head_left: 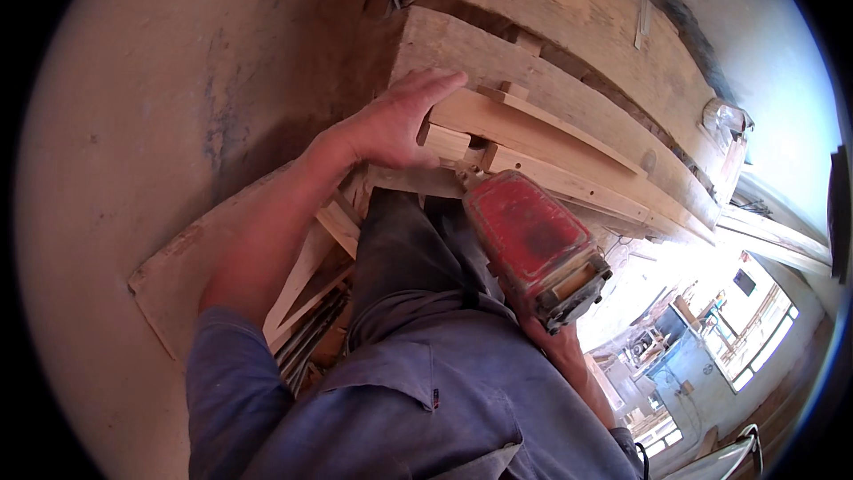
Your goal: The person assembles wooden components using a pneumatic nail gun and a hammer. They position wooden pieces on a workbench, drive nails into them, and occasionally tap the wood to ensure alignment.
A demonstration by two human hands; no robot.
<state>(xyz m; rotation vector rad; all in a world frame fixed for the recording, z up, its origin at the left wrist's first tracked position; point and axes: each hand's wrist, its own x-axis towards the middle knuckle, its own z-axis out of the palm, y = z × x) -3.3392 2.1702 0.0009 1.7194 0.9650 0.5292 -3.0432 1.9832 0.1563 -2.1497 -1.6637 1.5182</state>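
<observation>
My left hand braces the near left end of the light wooden pieces on the bench, its fingers and thumb spanning their ends. A short wooden block sits right against this hand, beside a dark gap. Along the front lies a wooden strip with a few small holes. My right hand, partly hidden, grips a dusty red power tool from beneath. The tool has a dark rear end, and its metal nose is at the front edge of the wood, close to my left hand.
The heavy plank bench has long gaps between its boards and a small stick on it. Beneath at the left are slanted wooden legs and a pile of rods. A bare wall rises on the left.
</observation>
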